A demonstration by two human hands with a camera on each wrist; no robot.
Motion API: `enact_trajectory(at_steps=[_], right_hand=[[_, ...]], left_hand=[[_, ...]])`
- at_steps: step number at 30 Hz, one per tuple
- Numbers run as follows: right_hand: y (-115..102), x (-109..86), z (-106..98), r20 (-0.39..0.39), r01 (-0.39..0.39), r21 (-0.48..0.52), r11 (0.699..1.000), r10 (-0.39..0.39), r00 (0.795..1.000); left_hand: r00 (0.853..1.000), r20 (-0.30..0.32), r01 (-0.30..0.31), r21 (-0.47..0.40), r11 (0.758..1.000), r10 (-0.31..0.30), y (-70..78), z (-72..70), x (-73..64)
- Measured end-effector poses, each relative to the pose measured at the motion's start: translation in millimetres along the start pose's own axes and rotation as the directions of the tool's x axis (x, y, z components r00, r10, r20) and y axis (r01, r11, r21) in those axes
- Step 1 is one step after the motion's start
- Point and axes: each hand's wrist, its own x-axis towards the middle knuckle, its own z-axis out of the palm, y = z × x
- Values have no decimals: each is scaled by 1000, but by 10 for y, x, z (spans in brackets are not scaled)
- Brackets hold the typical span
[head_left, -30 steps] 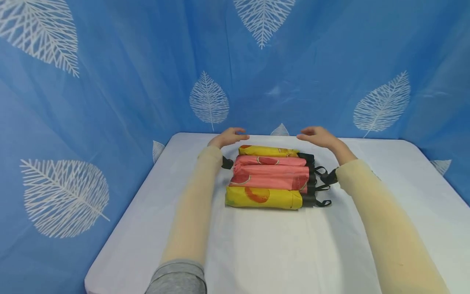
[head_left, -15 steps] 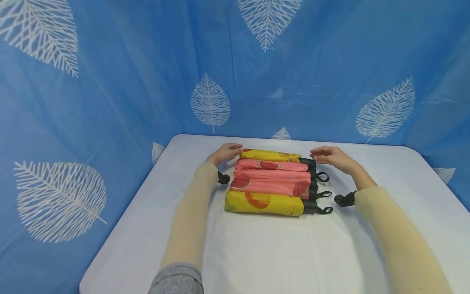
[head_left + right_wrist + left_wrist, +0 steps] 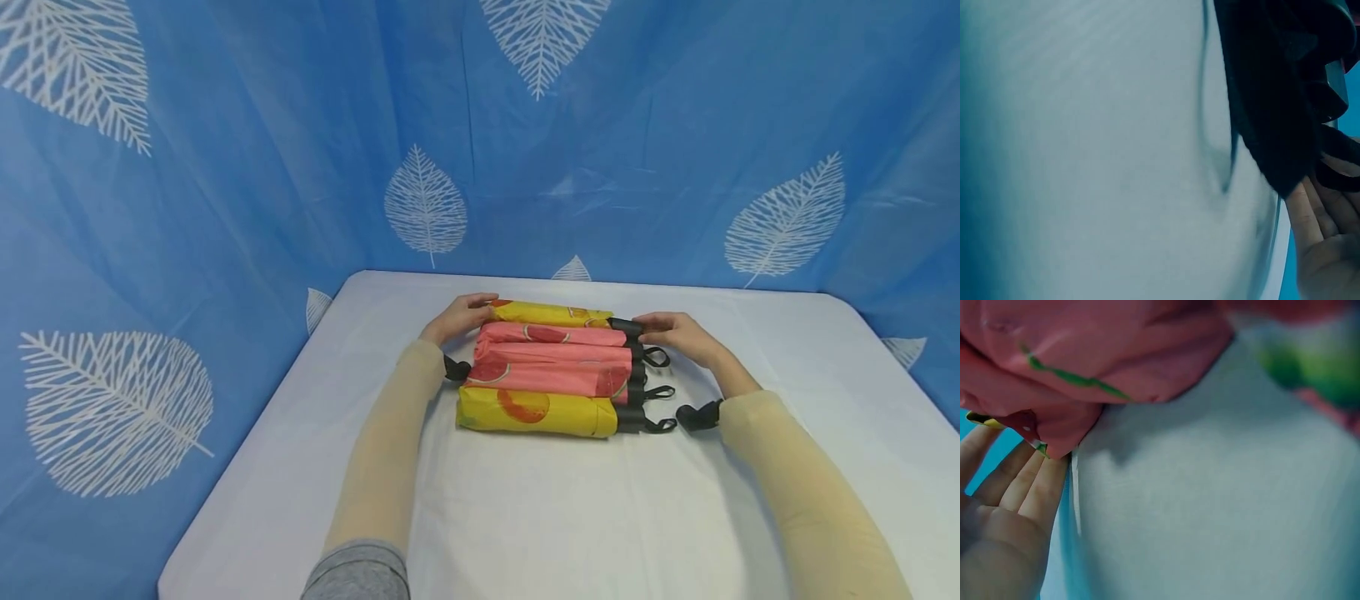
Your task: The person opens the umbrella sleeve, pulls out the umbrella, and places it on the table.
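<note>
1. Blue leaf-print curtain behind white table; four folded umbrellas in a row at table centre.
2. Since a second ago I see both hands drop from hovering onto the far yellow umbrella.
3. Left hand at 9 o'clock, fingers straight, pressed together against the tip.
4. Right hand at 3 o'clock, fingers against the black handle; curl not discernible. Likely squaring the row.

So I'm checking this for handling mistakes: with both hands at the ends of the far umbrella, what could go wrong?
The far yellow umbrella lies against the pink one, so lifting it may drag or roll its neighbours. The left hand touches only the fabric tip, so it could slip. The right hand may snag the wrist loops.
</note>
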Motion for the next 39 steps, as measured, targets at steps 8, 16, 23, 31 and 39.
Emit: enact_trajectory(at_steps=[8, 16, 23, 31, 39], right_hand=[[96, 58, 51, -69, 44, -79, 996, -49, 996], [37, 93, 44, -52, 42, -3, 999, -42, 998], [-226, 95, -26, -71, 76, 82, 994, -70, 995], [-437, 114, 10, -146, 179, 396, 900, -131, 981], [-498, 117, 87, -261, 263, 516, 815, -142, 955]], left_hand=[[999, -40, 13, 39, 999, -11, -26, 46, 22], [993, -113, 35, -23, 999, -37, -43, 31, -2], [983, -179, -44, -81, 996, 29, 51, -75, -29], [964, -246, -154, -220, 963, 98, 239, -123, -83], [952, -287, -184, -271, 945, 104, 288, -66, -72]])
